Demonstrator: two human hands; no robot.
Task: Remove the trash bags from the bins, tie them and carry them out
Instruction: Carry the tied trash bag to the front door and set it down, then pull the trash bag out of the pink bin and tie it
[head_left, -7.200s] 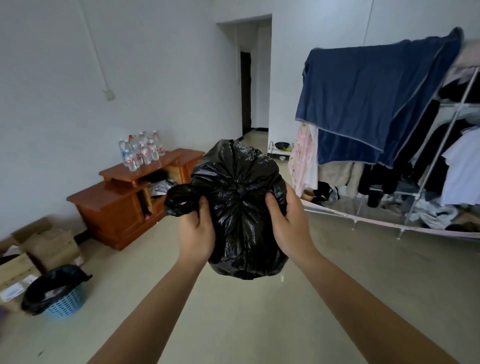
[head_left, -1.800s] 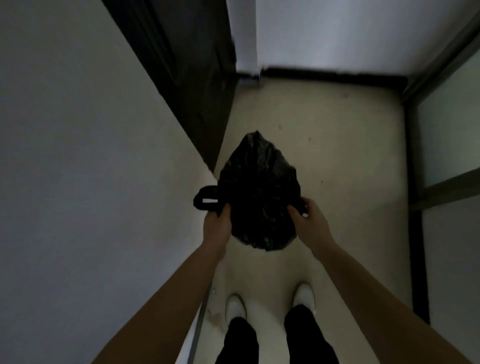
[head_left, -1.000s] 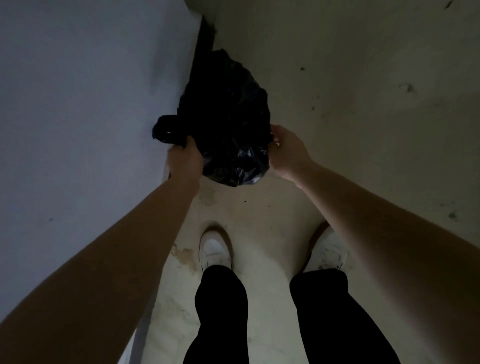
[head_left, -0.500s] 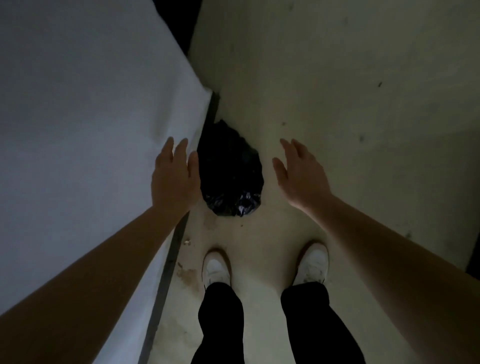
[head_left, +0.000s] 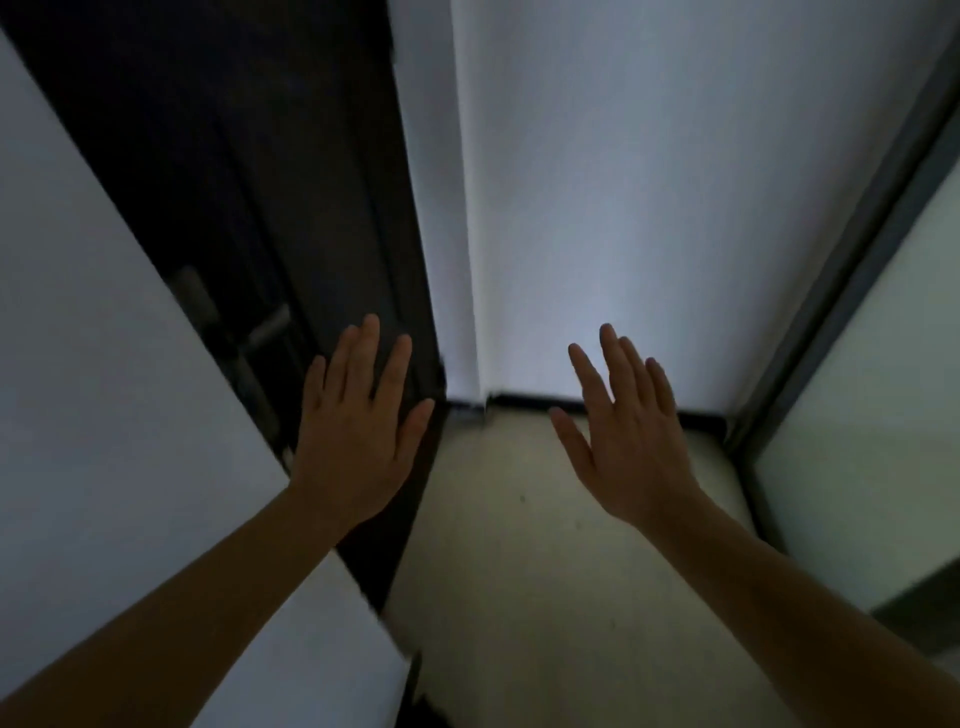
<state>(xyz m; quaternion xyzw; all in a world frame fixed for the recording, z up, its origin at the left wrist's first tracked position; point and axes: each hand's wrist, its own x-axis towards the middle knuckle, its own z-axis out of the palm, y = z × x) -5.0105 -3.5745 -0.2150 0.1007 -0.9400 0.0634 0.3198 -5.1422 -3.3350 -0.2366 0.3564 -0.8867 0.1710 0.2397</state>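
Note:
The black trash bag is out of view in the head view. My left hand (head_left: 358, 436) is raised in front of me with straight, spread fingers and holds nothing. My right hand (head_left: 626, 436) is raised beside it, fingers straight, and is empty too. Both hands hover in the air in a dim hallway corner, backs toward the camera.
A dark door (head_left: 249, 208) with a lever handle (head_left: 265, 327) stands at the left behind a white wall corner (head_left: 104, 415). A white wall (head_left: 623, 182) closes the far end. A grey-framed glass panel (head_left: 857, 441) runs along the right. Pale floor (head_left: 545, 571) lies between.
Half a second ago the bag lay on the floor between my open hands. My view has since lifted from the floor to the door and far wall, and both hands rose with it.

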